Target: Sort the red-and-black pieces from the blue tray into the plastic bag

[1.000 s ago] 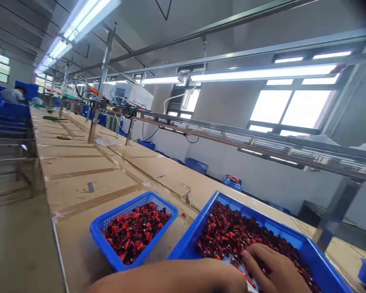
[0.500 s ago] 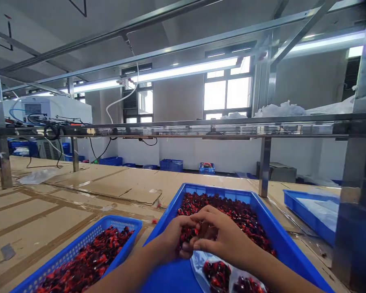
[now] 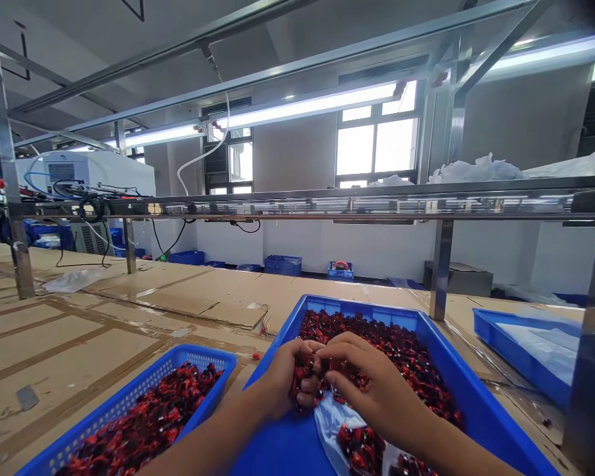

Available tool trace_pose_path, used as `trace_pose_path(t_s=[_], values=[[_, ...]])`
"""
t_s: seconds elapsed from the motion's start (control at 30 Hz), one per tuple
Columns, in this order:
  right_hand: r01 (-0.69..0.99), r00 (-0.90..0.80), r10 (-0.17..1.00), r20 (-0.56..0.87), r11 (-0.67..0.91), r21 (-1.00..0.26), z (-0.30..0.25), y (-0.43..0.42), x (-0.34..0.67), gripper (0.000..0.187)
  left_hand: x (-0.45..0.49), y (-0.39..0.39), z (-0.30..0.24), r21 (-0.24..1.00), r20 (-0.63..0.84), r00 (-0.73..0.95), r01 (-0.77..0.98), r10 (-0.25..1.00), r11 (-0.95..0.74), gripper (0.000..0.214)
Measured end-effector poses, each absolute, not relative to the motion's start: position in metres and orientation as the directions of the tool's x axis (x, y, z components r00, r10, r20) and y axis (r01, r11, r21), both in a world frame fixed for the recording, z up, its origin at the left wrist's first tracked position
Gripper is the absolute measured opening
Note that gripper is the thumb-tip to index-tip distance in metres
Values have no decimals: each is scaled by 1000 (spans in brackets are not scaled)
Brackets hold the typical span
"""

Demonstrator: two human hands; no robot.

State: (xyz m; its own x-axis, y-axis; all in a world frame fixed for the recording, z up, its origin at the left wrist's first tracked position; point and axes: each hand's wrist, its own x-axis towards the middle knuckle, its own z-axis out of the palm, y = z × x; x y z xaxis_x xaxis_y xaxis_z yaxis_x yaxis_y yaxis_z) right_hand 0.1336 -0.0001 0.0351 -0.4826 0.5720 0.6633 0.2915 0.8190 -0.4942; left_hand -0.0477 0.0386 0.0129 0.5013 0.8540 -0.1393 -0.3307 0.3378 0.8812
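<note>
Both my hands meet over a large blue plastic crate (image 3: 357, 301) heaped with small red-and-black pieces (image 3: 387, 344). My left hand (image 3: 292, 377) is curled around a few of these pieces. My right hand (image 3: 371, 390) presses against it, fingers bent over more pieces. Under my right hand lies a clear plastic bag (image 3: 332, 423) with red-and-black pieces (image 3: 359, 449) in it, partly hidden by my wrist. To the left stands a smaller blue mesh basket (image 3: 198, 357), filled with similar pieces (image 3: 149, 416).
Both containers rest on a bench covered in taped cardboard (image 3: 178, 297). A steel post (image 3: 441, 271) rises beyond the crate. At right sits a blue tray lined with plastic (image 3: 525, 350). Blue crates line the far wall, and a white machine (image 3: 84, 178) stands back left.
My view has swung from a tilted angle to nearly level. My hands have come together over the crate, and the plastic bag now shows beneath them.
</note>
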Motion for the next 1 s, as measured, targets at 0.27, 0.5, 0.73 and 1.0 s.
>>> trace_pose_path(t_s=[0.27,0.5,0.73,1.0], values=[[310,-447,718,533,684,-661,34,-3,132,28,-41,41,11,941,-84,372,-275,925,196,32],[193,-398,802,446,549,-813,25,5,132,20,-43,42,13,935,-84,336,-300,938,192,45],[-287,-438,876,202,77,-955,9,14,124,14,-43,39,14,915,-189,344,-277,920,292,20],[557,-463,747,478,664,-498,1,-1,114,19,-35,33,6,984,-171,296,94,940,150,54]])
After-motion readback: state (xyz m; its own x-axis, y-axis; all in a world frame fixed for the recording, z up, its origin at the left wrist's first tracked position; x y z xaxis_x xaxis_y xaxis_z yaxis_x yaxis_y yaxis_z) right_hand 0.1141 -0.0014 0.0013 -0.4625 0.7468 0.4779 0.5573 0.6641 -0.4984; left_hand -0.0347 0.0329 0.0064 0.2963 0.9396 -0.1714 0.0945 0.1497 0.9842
